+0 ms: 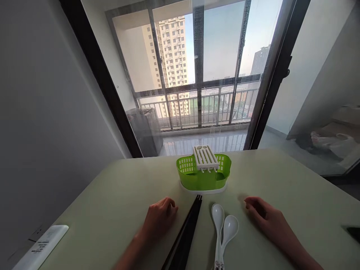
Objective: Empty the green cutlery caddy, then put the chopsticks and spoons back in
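Chopsticks (pixel 189 232), a black bundle, lie on the worktop (pixel 112 210) between the two grips, nearer the left. Left grip (pixel 161 213): fingers loosely curled, just left of the bundle; can't tell how far closed, nothing visible in it. Right grip (pixel 263 214): thumb and fingers curved with a gap between, nothing in it, right of the spoons. Can't tell if either rests on the worktop or sits just above.

Two white spoons (pixel 218 214) lie right of the chopsticks, bowls away from the person, handles crossing, patterned ends at the bottom edge.

Beyond: green basket (pixel 205 183), upright on a white base (pixel 204 191), chopstick far ends just in front. White slotted rack (pixel 207 165) sits across the basket's top, small hooks along its near edge.

Further out: white slab (pixel 42 248) with dark markings at far left, dark object (pixel 354 232) at right edge. Past the worktop, windows (pixel 222 56) and tall buildings (pixel 174 48).
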`<state>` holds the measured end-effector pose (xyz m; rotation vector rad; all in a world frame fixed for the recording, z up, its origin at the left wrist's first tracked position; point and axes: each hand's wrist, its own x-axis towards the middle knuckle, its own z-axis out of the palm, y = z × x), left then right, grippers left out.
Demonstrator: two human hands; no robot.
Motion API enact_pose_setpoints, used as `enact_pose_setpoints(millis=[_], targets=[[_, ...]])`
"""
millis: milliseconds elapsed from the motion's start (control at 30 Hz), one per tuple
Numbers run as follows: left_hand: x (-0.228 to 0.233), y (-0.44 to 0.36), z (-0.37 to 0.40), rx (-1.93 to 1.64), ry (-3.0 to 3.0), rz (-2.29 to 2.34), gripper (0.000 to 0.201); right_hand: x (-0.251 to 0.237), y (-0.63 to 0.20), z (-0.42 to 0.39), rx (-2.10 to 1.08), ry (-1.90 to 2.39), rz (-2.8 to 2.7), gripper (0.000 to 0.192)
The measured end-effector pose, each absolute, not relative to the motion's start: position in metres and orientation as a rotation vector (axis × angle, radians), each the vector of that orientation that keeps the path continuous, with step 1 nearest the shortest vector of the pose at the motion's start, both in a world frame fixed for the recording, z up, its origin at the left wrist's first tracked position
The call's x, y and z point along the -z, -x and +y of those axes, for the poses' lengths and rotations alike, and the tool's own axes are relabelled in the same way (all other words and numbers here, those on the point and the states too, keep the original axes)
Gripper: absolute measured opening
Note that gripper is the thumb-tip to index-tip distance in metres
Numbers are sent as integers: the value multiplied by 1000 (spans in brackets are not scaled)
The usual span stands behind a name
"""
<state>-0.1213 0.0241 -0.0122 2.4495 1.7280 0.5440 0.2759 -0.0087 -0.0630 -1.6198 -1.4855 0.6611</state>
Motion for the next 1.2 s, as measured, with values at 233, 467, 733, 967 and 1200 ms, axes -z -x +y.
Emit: enact_pose_setpoints(millis=[233,467,733,967,1200], targets=[[6,113,10,-554,-2596,1496,14,66,-275,-9,-694,1631,-1475,37],[-1,108,2,-528,-2620,1417,20,63,-274,-12,-688,1659,-1474,37],[2,111,2,-480,-2687,1340,28,66,-278,-12,-714,1668,-1470,39],[3,117,4,-442,-2705,1282,38,60,-278,-14,-663,1700,-1479,37],[-7,115,1,-391,-2632,1309,34,60,-278,-14,-651,1704,-1474,37]])
